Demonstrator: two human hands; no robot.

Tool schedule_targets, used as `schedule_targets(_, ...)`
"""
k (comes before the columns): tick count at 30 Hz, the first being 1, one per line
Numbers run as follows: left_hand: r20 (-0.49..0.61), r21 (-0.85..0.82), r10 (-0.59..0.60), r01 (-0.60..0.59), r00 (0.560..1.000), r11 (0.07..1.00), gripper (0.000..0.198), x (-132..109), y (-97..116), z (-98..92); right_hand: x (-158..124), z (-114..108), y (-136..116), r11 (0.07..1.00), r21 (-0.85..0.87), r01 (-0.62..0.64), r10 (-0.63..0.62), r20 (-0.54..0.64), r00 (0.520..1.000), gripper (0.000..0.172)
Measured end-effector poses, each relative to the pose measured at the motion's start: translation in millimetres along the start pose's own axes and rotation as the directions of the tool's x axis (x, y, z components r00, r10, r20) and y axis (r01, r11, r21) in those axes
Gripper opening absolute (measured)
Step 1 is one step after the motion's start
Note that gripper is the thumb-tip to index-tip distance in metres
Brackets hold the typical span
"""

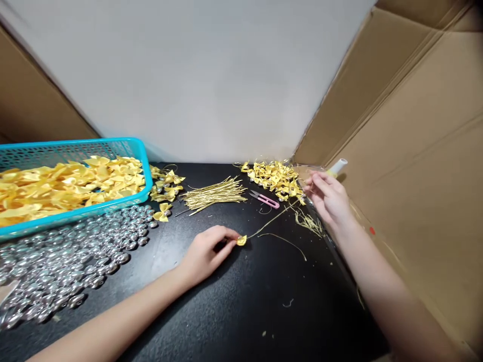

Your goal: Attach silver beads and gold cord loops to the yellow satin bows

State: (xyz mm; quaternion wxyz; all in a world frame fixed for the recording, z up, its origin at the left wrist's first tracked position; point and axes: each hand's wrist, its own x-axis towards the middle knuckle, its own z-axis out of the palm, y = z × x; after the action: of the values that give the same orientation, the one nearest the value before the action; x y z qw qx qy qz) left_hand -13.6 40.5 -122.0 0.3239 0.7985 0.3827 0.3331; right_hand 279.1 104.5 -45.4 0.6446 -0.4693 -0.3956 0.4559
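Small yellow satin bow (241, 240): glossy, crumpled, pinched at the fingertips of the left hand (206, 254), low on the black tabletop (245, 301); thin gold wire (269, 223) runs from it, slanting up and right toward the right hand (328, 198). Grip on the wire's far end cannot be determined.

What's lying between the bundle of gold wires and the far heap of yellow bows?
Small pink thread snips, on the black tabletop, in the head view.
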Motion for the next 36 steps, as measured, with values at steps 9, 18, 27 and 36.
schedule_targets(9, 0.157, -0.733, -0.572, 0.483, 0.805, 0.480, 0.025, 17, -3, -6.3, -51, 22, -22, 0.991, -0.050, 0.122, -0.107, 0.226, 0.968, 0.009)
schedule_targets(18, 0.162, -0.690, -0.527, 0.478, 0.834, 0.544, 0.029, 18, 3, -7.3, -103, 59, 51, 0.903, -0.430, 0.020, 0.161, 0.380, 0.911, 0.018)
schedule_targets(27, 0.160, -0.712, -0.478, 0.437, 0.864, 0.550, 0.035, 13, 3, -6.1, -111, 53, 84, 0.836, -0.498, 0.229, 0.024, 0.450, 0.893, 0.017)
schedule_targets(36, 0.087, -0.643, -0.438, 0.386, 0.895, 0.661, 0.035, 3, 2, -0.1, -112, 51, 79, 0.778, -0.508, 0.370, -0.133, 0.442, 0.887, 0.016)
